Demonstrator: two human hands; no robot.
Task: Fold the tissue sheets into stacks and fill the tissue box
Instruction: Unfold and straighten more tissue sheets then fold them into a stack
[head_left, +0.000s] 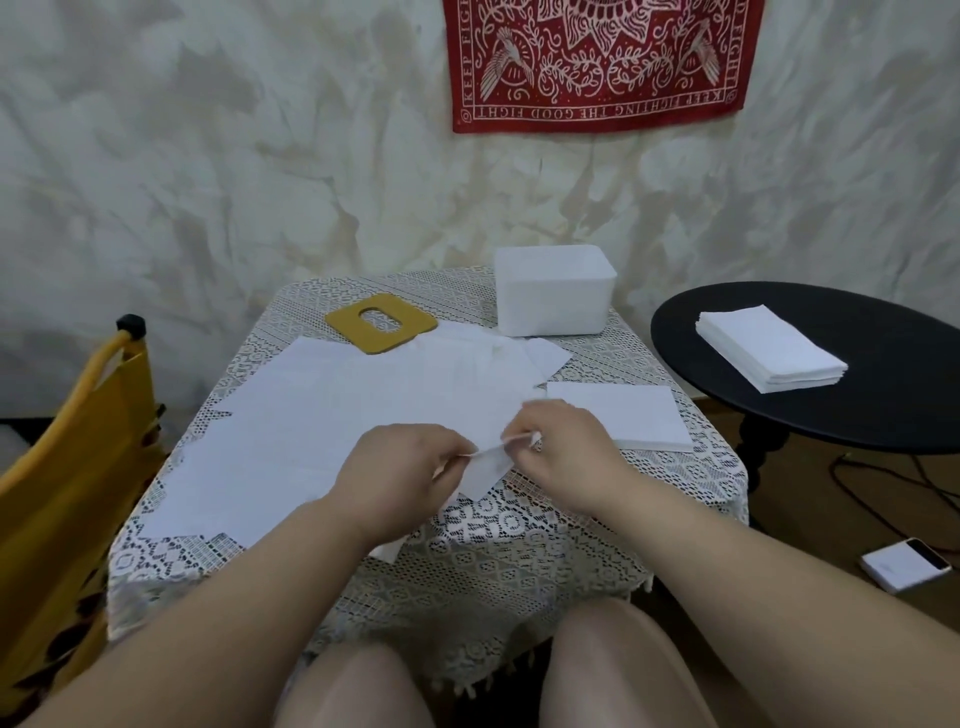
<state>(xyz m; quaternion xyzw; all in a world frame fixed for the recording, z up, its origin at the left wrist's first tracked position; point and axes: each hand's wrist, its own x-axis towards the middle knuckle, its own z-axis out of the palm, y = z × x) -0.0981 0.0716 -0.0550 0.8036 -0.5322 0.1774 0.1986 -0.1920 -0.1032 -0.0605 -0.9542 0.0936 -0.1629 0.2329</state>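
Several white tissue sheets (322, 415) lie spread and overlapping across the lace-covered table (467, 561). My left hand (400, 467) and my right hand (566, 447) both pinch the near edge of one tissue sheet (488, 470) between them, lifting it slightly. A folded tissue stack (623, 415) lies just right of my right hand. The white tissue box (553, 291) stands at the table's far side. Its tan lid (381, 323), with an oval slot, lies flat to the box's left.
A black round side table (883, 410) on the right carries a stack of unfolded tissues (769, 348). A yellow chair (67, 467) stands at the left. A phone (906, 564) and cables lie on the floor at the right. My knees are under the table's near edge.
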